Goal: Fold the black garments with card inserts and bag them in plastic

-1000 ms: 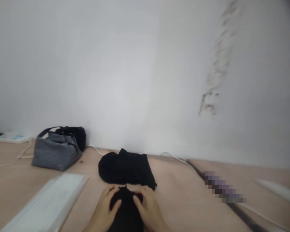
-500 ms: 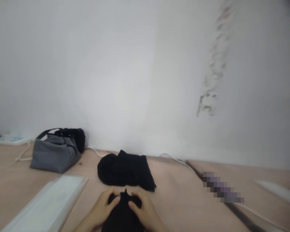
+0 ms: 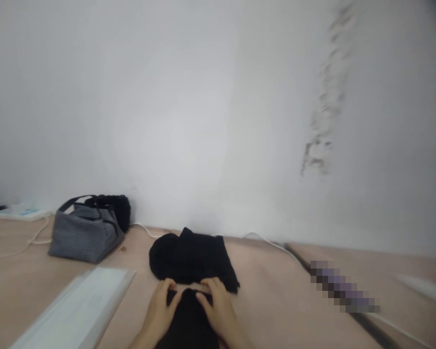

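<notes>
Landmark: far black cloth [image 3: 192,257], which lay flat on the tan table [image 3: 276,300]. A 2nd dark piece, the near black cloth [image 3: 189,322], was just on the near side of the landmark, its lower end cut off by the frame.

Left hand [image 3: 158,310]: thumb and fingers curved in a narrow C at the left end of the near black cloth's upper edge. Right hand [image 3: 220,310]: similar narrow C at the right end. The 2 hands touched this cloth; could not tell whether either pinched it firmly. Fingertips were close to the landmark; contact there unclear.

Left of landmark: gray bag [image 3: 85,235]. Left and nearer: white packet [image 3: 76,305]. Right, well apart: purplish pixelated item [image 3: 343,288], over a dark strip [image 3: 374,330]. Behind landmark: white wall [image 3: 174,121], its damaged patch [image 3: 319,152] up and to the right.
</notes>
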{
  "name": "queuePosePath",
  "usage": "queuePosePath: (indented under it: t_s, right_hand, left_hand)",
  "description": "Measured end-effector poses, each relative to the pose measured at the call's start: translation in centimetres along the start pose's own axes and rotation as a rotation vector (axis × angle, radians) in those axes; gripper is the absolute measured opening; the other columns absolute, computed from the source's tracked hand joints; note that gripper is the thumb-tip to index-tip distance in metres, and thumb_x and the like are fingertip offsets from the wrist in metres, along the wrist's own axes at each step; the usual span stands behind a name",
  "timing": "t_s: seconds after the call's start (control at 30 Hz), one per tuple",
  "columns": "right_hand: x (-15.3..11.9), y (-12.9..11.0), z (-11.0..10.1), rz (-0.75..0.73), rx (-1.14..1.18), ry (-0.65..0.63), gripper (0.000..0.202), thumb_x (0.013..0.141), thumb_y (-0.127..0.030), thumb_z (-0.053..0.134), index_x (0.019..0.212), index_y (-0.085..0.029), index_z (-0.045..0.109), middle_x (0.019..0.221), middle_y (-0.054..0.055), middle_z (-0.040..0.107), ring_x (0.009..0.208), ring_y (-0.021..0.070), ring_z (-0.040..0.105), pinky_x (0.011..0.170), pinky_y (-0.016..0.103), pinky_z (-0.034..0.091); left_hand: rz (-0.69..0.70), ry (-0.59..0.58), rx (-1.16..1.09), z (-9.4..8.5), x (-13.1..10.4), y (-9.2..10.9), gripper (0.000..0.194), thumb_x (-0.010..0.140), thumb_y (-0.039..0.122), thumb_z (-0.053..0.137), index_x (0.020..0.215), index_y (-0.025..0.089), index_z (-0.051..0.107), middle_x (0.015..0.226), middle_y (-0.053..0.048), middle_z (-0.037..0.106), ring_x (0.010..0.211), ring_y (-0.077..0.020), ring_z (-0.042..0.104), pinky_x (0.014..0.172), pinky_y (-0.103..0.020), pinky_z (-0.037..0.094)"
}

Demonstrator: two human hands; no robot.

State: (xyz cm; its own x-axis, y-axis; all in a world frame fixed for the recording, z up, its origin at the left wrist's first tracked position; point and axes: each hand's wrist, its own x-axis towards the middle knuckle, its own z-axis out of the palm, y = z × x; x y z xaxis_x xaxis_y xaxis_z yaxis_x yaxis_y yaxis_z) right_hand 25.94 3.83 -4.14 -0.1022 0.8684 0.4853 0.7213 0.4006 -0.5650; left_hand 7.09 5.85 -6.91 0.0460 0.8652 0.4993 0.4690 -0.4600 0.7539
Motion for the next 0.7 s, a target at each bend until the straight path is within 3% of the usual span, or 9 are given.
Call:
queuePosePath:
  t_s: [0.17, 0.23, 0.3, 0.37, 0.43, 0.5, 0.6, 0.7]
  right_hand:
    - [-0.9, -0.4, -0.4, -0.105, -0.034, -0.145, 0.023, 0.086, -0.031, 0.045, 0.097, -0.026, 0.065, 0.098, 0.005, 0.060, 0.094, 0.0195, 0.054, 0.086, 0.032, 0.039]
    - [-1.1, -0.9, -0.8, -0.115, -0.099, -0.162, 0.028, 0.088, -0.034, 0.041, 0.103, -0.027, 0.063, 0.107, 0.006, 0.059, 0.101, 0.0208, 0.052, 0.090, 0.035, 0.036]
    - [-1.2, -1.4, -1.3, -0.162, -0.132, -0.219, 0.033, 0.089, -0.039, 0.038, 0.116, -0.030, 0.055, 0.123, 0.006, 0.052, 0.115, 0.0226, 0.044, 0.098, 0.040, 0.029]
    - [-1.2, -1.9, -1.9, -0.238, -0.137, -0.370, 0.042, 0.087, -0.046, 0.040, 0.128, -0.036, 0.042, 0.136, 0.003, 0.042, 0.125, 0.0245, 0.033, 0.103, 0.046, 0.021]
    - [-1.2, -2.3, -2.3, -0.281, -0.153, -0.541, 0.050, 0.083, -0.053, 0.044, 0.130, -0.039, 0.036, 0.140, 0.003, 0.035, 0.127, 0.0268, 0.029, 0.103, 0.050, 0.019]
    - [-1.4, -2.6, -2.5, -0.238, -0.202, -0.626, 0.053, 0.079, -0.055, 0.047, 0.128, -0.038, 0.039, 0.140, 0.005, 0.034, 0.126, 0.0299, 0.031, 0.100, 0.052, 0.022]
    - [-1.9, -2.8, -2.5, -0.068, -0.322, -0.605, 0.056, 0.075, -0.056, 0.050, 0.126, -0.033, 0.045, 0.138, 0.010, 0.038, 0.123, 0.0361, 0.035, 0.096, 0.057, 0.026]
    - [-2.8, -2.0, -2.1, 0.035, -0.447, -0.479, 0.050, 0.077, -0.054, 0.047, 0.118, -0.028, 0.055, 0.129, 0.014, 0.048, 0.114, 0.0386, 0.044, 0.090, 0.057, 0.034]
  left_hand:
    - [0.030, -0.015, 0.073, 0.3, -0.3, -0.7, 0.019, 0.079, 0.033, 0.049, 0.081, 0.021, 0.063, 0.086, -0.007, 0.065, 0.088, -0.0234, 0.059, 0.083, -0.037, 0.044]
    - [0.039, -0.031, 0.101, 0.3, -0.3, -0.6, 0.021, 0.080, 0.034, 0.047, 0.081, 0.022, 0.064, 0.088, -0.006, 0.067, 0.089, -0.0222, 0.059, 0.084, -0.036, 0.044]
    - [0.036, -0.044, 0.140, 0.0, -0.2, -0.4, 0.023, 0.082, 0.033, 0.044, 0.088, 0.022, 0.063, 0.091, -0.004, 0.067, 0.088, -0.0197, 0.060, 0.083, -0.032, 0.046]
    - [0.020, -0.051, 0.203, -0.9, 0.0, -0.1, 0.025, 0.083, 0.031, 0.042, 0.096, 0.021, 0.061, 0.096, -0.004, 0.066, 0.090, -0.0176, 0.060, 0.082, -0.028, 0.047]
    - [-0.004, -0.052, 0.302, -2.7, 0.2, 0.4, 0.028, 0.084, 0.028, 0.040, 0.102, 0.020, 0.059, 0.103, -0.005, 0.064, 0.097, -0.0172, 0.057, 0.086, -0.028, 0.044]
    - [-0.043, -0.056, 0.433, -5.1, 0.4, 0.8, 0.028, 0.083, 0.023, 0.038, 0.101, 0.019, 0.060, 0.105, -0.006, 0.061, 0.102, -0.0193, 0.053, 0.091, -0.031, 0.039]
    - [-0.162, -0.070, 0.656, -9.2, 0.2, 0.9, 0.026, 0.078, 0.018, 0.043, 0.096, 0.015, 0.063, 0.102, -0.012, 0.060, 0.100, -0.0274, 0.052, 0.089, -0.040, 0.037]
    - [-0.306, -0.101, 0.823, -12.0, -0.6, 0.4, 0.031, 0.075, 0.019, 0.048, 0.103, 0.010, 0.059, 0.103, -0.018, 0.058, 0.095, -0.0332, 0.053, 0.079, -0.044, 0.040]
